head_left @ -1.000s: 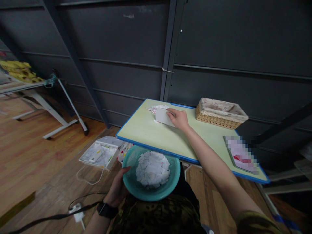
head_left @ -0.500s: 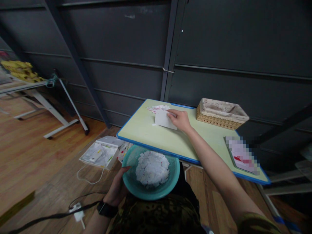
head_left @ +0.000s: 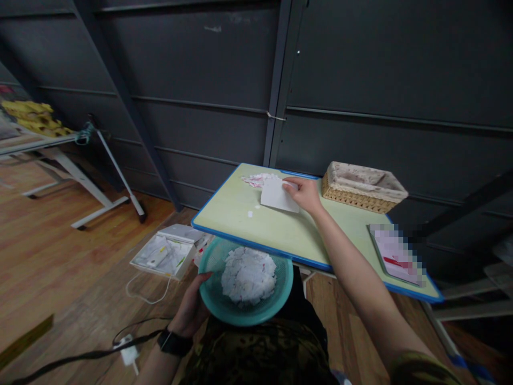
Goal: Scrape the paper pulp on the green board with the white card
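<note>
My left hand (head_left: 195, 302) grips the left rim of a teal plastic basket (head_left: 284, 289), which sits against my body just under the table's front edge. Inside it lies a heap of torn white paper scraps (head_left: 248, 275). Over the table, my right hand (head_left: 303, 193) pinches a stiff white card (head_left: 277, 195), tilted with its lower edge close to the tabletop. Behind the card is a pile of paper bits (head_left: 258, 179) with pinkish marks, partly covered by it. Left of the card, a small white scrap (head_left: 250, 214) lies by itself on the pale green table (head_left: 224, 206).
A cloth-lined wicker basket (head_left: 363, 200) stands at the table's back right. A tablet-like flat object (head_left: 398, 256), partly pixelated, lies at the right edge. On the floor at left are an open white box (head_left: 164, 254), a black strap and a white plug (head_left: 129, 350).
My right hand has moved the card slightly to the right, away from the small scraps, which now show more fully. My left hand and the teal basket have barely shifted.
</note>
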Action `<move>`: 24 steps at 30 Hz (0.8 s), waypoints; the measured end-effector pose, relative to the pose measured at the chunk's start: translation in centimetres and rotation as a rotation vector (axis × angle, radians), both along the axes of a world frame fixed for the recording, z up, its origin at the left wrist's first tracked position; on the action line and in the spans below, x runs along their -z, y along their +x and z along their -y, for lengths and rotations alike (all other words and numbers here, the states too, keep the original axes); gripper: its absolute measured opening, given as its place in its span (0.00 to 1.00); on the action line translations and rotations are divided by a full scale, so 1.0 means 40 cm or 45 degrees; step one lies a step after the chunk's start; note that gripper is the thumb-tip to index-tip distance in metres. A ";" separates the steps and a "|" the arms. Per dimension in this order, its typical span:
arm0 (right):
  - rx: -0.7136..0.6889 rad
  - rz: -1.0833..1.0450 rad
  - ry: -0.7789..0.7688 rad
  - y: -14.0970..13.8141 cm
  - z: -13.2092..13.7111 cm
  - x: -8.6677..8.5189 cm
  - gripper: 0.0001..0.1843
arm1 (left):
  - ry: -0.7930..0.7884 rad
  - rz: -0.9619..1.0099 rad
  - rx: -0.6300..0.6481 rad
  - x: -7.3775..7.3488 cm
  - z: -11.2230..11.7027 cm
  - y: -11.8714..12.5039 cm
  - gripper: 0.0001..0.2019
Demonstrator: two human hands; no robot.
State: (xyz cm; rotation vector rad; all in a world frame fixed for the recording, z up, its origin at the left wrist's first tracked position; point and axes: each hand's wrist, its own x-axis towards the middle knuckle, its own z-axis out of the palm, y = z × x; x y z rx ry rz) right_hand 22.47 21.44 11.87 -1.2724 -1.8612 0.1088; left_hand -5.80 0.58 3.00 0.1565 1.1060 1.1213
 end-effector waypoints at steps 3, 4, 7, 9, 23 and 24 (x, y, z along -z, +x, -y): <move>-0.064 0.012 -0.029 -0.002 -0.003 0.009 0.14 | 0.042 -0.005 0.027 0.002 -0.002 -0.009 0.18; -0.090 0.005 -0.038 -0.004 -0.004 0.012 0.14 | 0.054 -0.012 0.031 0.002 -0.003 -0.012 0.17; -0.125 -0.042 -0.060 -0.012 -0.007 0.018 0.15 | 0.076 -0.033 0.025 -0.001 -0.002 -0.016 0.15; -0.122 -0.074 -0.067 -0.016 -0.009 0.023 0.15 | 0.065 -0.041 0.020 -0.005 -0.001 -0.016 0.15; -0.264 -0.207 -0.455 -0.026 -0.012 0.048 0.18 | 0.052 -0.059 -0.010 -0.021 -0.003 -0.018 0.10; -0.293 -0.206 -0.505 -0.028 -0.008 0.047 0.18 | 0.058 -0.059 -0.012 -0.021 -0.003 -0.019 0.09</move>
